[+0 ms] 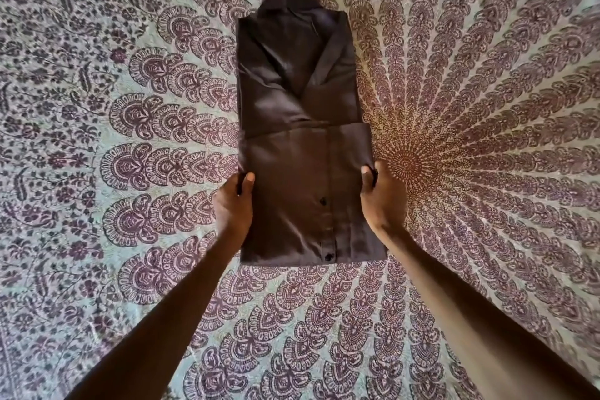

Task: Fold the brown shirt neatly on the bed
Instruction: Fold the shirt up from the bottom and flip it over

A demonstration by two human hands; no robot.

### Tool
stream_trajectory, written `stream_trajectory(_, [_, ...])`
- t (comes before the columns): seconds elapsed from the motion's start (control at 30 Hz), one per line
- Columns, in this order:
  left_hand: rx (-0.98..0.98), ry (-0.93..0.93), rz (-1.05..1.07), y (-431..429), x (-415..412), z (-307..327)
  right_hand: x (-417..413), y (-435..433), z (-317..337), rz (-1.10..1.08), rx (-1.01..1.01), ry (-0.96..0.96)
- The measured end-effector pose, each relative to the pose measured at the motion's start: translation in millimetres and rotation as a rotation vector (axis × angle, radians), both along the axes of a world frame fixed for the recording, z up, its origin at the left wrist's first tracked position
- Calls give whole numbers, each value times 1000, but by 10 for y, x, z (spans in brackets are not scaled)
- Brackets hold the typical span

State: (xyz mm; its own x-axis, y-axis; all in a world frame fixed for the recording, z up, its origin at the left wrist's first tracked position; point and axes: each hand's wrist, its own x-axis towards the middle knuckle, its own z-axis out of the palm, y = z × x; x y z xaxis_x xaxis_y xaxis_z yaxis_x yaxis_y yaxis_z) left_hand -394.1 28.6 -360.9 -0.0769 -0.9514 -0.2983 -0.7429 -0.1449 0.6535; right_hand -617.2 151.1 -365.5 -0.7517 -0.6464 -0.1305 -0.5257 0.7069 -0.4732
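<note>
With left hand (233, 204) and right hand (383, 198), gripped the side edges of the folded brown shirt (302, 107) lying flat on patterned bedspread (487, 107).

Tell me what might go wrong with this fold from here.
1. The left hand and right hand pinch only the side edges of the brown shirt; lifting from there may let the middle sag and the layers slip.
2. The folded-up lower panel has a slanted top edge, so the next fold could come out crooked.
3. Dragging the shirt might bunch the bedspread under it.
</note>
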Motion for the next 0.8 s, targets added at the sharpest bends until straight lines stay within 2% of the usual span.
stream_trajectory(0.17, [-37,-43,29,119,-7,85,42,15,99,33,55,101])
stream_trajectory(0.23, [-143,-200,-28,208,-2,144,29,25,119,103,31,199])
stream_trajectory(0.27, [-215,-277,-78,266,-6,179,16,33,123,155,13,228])
stream_trajectory(0.33, [-320,-295,-234,421,-60,239,-13,50,117,272,6,264])
stream_trajectory(0.4, [-328,-276,-458,613,-96,181,-16,71,88,403,78,287])
stream_trajectory(0.47, [-303,-298,-594,722,-25,34,16,63,32,554,190,291])
stream_trajectory(0.53, [-270,-338,-590,696,94,-102,32,27,-50,658,271,272])
stream_trajectory(0.67, [-274,-386,-601,656,174,-174,-12,-11,-112,705,313,267])
stream_trajectory(0.73, [-274,-366,-577,654,168,-161,-61,8,-67,707,265,282])
stream_trajectory(0.8, [-314,-324,-545,540,218,-106,-196,48,1,711,136,307])
